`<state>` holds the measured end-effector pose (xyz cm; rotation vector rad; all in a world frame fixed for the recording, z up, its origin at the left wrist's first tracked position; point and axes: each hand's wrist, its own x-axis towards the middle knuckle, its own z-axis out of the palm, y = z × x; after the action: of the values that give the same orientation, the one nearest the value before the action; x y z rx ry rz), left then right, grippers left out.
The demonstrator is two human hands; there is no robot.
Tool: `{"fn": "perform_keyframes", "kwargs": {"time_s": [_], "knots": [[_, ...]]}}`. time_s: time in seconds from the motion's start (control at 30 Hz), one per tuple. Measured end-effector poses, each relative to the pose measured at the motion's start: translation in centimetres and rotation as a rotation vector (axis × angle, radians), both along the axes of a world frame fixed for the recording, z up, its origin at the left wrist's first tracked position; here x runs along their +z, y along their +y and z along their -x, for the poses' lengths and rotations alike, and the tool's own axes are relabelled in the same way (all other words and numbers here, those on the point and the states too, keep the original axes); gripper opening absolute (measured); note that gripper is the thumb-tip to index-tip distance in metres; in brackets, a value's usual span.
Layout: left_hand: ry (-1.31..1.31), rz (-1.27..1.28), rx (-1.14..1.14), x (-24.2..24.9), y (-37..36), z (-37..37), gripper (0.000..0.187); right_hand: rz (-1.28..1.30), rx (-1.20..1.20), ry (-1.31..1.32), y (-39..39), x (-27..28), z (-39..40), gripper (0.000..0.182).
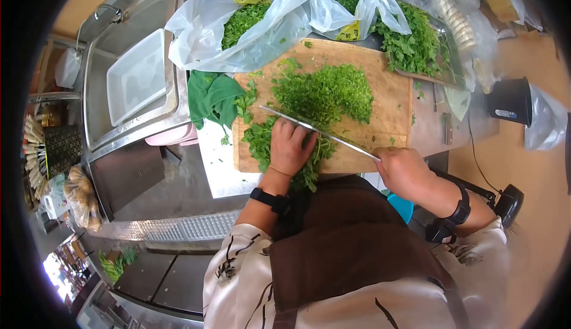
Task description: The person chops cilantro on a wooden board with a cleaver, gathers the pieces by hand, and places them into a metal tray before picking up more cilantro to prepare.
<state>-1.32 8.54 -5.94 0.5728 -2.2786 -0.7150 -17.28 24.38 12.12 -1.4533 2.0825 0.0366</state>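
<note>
My right hand (402, 171) is closed around the handle of a long knife (345, 142), whose blade slants up and left across the wooden cutting board (389, 103). My left hand (289, 148) presses down with curled fingers on a bunch of leafy green herbs (256, 142), close beside the blade. Some stems and leaves poke out below that hand over the board's near edge. Beyond the blade lies a heap of chopped herbs (321, 91). The knife's handle is hidden in my right hand.
Plastic bags (202, 49) of greens stand behind the board. A metal tray (437, 78) of uncut herbs is at the back right. A green cloth (214, 98) lies left, near the sink (98, 124) with a white tub (140, 79). A small knife (447, 128) lies right.
</note>
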Motion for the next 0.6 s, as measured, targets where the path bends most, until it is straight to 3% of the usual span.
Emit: {"fn": "perform_keyframes", "kwargs": {"time_s": [0.17,0.27,0.33,0.47,0.6], "knots": [[-0.006,-0.051,-0.009,-0.2,-0.2,0.0,0.024,-0.128,-0.017,-0.008,-1.6,-2.6,-0.2,0.017],[-0.056,-0.08,-0.053,0.6,-0.7,0.1,0.024,-0.03,0.023,0.002,-3.3,-8.0,0.2,0.02],[-0.118,-0.089,-0.105,1.7,-1.2,-0.5,0.024,0.054,-0.015,-0.015,-3.8,-8.7,-0.4,0.02],[-0.102,0.028,-0.064,2.7,-1.1,-0.9,0.024,0.212,-0.043,-0.059,-3.2,-8.8,0.1,0.021],[-0.064,-0.059,-0.011,0.9,0.0,-1.2,0.024,0.097,-0.042,0.016,-1.8,-5.2,-0.2,0.019]]}}
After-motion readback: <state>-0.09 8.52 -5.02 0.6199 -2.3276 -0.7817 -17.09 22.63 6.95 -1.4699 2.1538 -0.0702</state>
